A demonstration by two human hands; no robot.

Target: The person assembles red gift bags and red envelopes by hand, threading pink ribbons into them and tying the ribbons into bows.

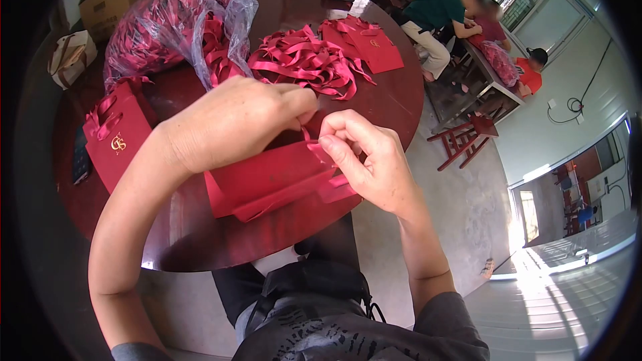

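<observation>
A red paper gift bag lies on its side at the near edge of the round table, its top toward my right. My right hand pinches a red ribbon at the bag's top end between thumb and forefinger. Over the bag's far side, my left hand is closed with its fingers curled down by the same ribbon; the fingertips are partly hidden, but a strand runs up to them. Just beyond both hands is a heap of loose red ribbons.
On the dark red table are a clear plastic bag of ribbons, a red bag with a gold logo, more red bags and a phone. A cardboard box stands behind. Several people work at another table, near a stool.
</observation>
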